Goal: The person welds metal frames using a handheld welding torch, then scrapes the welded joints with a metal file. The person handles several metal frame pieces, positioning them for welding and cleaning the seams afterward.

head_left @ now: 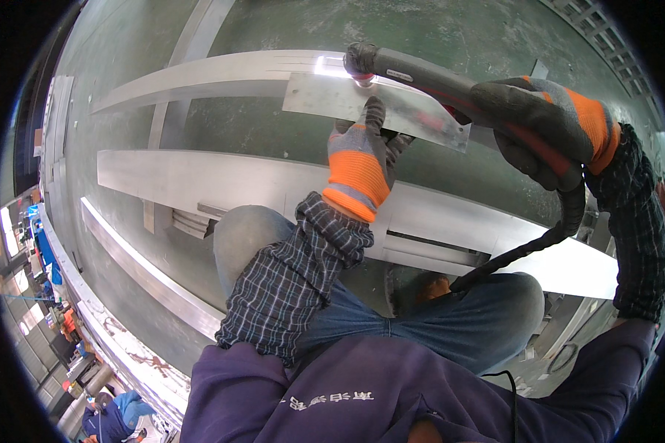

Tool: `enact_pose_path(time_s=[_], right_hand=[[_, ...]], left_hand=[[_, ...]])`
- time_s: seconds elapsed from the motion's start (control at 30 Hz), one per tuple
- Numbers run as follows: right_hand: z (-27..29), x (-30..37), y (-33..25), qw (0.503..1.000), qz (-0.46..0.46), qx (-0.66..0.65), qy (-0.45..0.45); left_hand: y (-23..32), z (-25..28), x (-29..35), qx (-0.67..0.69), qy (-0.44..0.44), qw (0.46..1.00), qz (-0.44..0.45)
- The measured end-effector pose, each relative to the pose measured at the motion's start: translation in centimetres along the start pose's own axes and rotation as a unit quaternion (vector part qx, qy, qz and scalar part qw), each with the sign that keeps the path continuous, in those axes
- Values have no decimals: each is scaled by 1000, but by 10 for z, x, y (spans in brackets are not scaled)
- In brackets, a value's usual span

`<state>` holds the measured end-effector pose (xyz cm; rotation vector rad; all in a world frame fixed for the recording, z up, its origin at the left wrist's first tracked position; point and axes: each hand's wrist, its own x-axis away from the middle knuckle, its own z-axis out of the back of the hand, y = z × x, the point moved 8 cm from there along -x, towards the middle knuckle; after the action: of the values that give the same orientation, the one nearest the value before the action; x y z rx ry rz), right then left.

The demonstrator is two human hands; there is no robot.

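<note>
Crouching over green floor (451, 37), person works on metal. Left hand (360, 159), gloved, fingers flat, pressing down on small plate (332, 96). Plate lies across far beam (199, 74), tilted toward right. Right hand (550, 129), gloved, wrapped tight around torch (421, 74) handle. Torch tip touching plate's upper edge, bright spot there. Black cable (524, 247) drops from handle over near beam (199, 181). Knees between.

Grey-green workshop floor (436, 29), scuffed and dusty, with long metal beams (199, 177) lying across it. Along the left edge, a long rail (118, 340) beside a cluttered work area with blue items (44, 251). Bright light from windows (9, 232) at far left.
</note>
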<state>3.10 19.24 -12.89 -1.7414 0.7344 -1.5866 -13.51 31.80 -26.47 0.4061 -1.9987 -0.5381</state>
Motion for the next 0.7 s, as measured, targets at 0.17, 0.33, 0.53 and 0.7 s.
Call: enact_pose_path(time_s=[0.17, 0.33, 0.53, 0.7], right_hand=[[3, 0, 9, 998, -49, 25, 1], [5, 2, 12, 997, 50, 14, -60], [3, 13, 10, 991, 127, 17, -36], [2, 15, 10, 994, 93, -24, -43]], left_hand=[[1, 5, -1, -35, 27, 998, 34], [3, 4, 3, -39, 39, 998, 8], [4, 1, 0, -37, -19, 999, -23], [4, 0, 1, -15, -20, 1000, -19]])
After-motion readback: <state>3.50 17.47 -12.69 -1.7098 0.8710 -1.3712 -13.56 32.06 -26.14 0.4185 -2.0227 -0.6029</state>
